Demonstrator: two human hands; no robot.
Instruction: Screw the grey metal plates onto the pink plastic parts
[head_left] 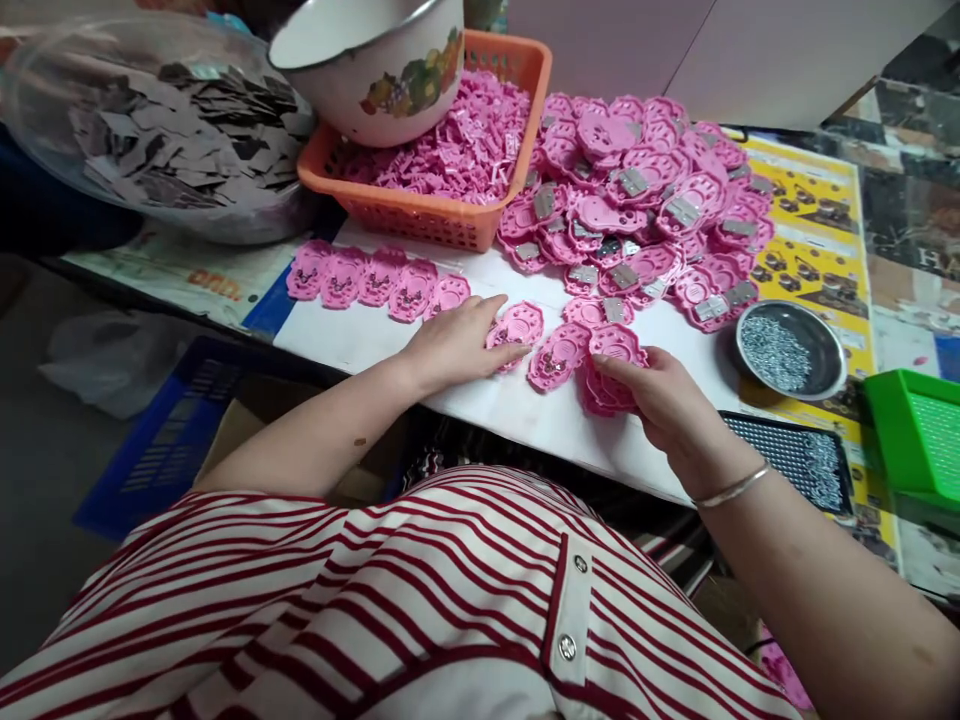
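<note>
My left hand (466,342) lies over the row with fingers stretched and thumb apart, the thumb resting on the lower edge of a pink plastic casing (521,325). In my right hand (664,392) are pink casings (616,345), overlapping as a small stack, pinched at their right side with the thumb on top. Between the hands another casing (562,358) lies flat, small metal parts on its lower end. Left of my left hand, several casings (386,277) lie side by side in a row, most with small metal parts. The fingertips under the right-hand stack are hidden.
A heap of pink casings (637,180) with grey metal plates lies behind. An enamel bowl (405,90) sits on an orange basket (420,213) of small pink parts. To the right are a metal bowl (784,350), a black tray (787,455) and a green bin (892,430).
</note>
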